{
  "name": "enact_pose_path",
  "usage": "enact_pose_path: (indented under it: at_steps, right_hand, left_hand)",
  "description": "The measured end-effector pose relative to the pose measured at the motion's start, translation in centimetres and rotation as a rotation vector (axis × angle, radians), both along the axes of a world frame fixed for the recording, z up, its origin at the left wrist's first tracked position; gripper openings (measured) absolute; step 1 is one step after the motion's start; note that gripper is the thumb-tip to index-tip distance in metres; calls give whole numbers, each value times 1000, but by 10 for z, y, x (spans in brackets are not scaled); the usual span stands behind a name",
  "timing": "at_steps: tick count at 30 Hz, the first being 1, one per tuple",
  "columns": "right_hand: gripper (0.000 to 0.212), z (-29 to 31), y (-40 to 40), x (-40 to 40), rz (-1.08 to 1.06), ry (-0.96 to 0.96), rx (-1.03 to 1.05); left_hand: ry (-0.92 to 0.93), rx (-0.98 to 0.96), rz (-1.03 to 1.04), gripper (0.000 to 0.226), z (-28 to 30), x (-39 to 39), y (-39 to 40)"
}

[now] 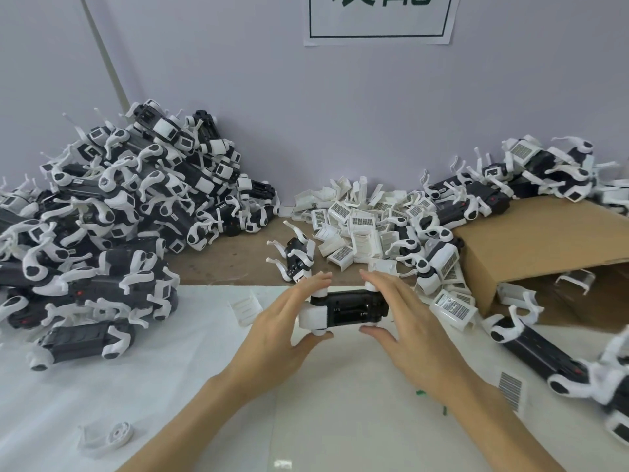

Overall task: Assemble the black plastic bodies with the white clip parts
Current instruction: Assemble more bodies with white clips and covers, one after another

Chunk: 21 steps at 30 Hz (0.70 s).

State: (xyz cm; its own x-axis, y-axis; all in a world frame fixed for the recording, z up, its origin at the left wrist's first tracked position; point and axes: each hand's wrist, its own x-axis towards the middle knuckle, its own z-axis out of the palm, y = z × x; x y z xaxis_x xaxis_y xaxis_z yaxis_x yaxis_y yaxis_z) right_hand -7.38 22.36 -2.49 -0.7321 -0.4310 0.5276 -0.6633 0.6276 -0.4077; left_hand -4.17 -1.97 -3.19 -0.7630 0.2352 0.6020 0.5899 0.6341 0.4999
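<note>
The left hand [289, 321] and the right hand [405, 318] met around one black body [354, 306] near the middle of the tabletop [204, 386], just short of where its white covering gave way to bare wood. The left pinched the body's white end between thumb below and fingers above; the right bracketed the other end, fingers nearly straight over the top and thumb beneath, though whether it truly gripped could not be told.

To seat the piece well, the judgement would be to keep the body level, press both ends evenly, and feel for the snap rather than force it, since the thin white arms look easy to bend.

Just beyond lay loose white clip parts [357, 226] heaped against the back edge. A pile of finished units [119, 216] filled the left side, and more spilled over a cardboard box [544, 240] at the right. A stray white piece [109, 437] sat near the front left.
</note>
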Motion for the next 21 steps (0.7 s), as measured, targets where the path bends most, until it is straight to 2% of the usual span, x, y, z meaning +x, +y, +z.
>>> enact_pose_path:
  at_steps: [3,8,11,16,18,21]
  right_hand:
    - [75,-1,2,1,22,-156,-69]
    - [33,-3,-13,6,20,-382,-419]
    - [37,-1,-19,11,83,-521,-535]
    - [36,-2,-25,11,5,-610,-660]
    - [40,-4,-27,10,-22,-632,-694]
    - [43,-6,-23,7,-27,-752,-794]
  left_hand:
    - [-155,167,46,71,5,5,4]
    - [-351,645,38,37,16,8,12]
    - [-453,811,-5,47,15,8,16]
    - [-562,856,27,58,12,8,24]
    - [-564,884,13,62,14,10,26]
    - [-516,813,-14,74,20,13,28]
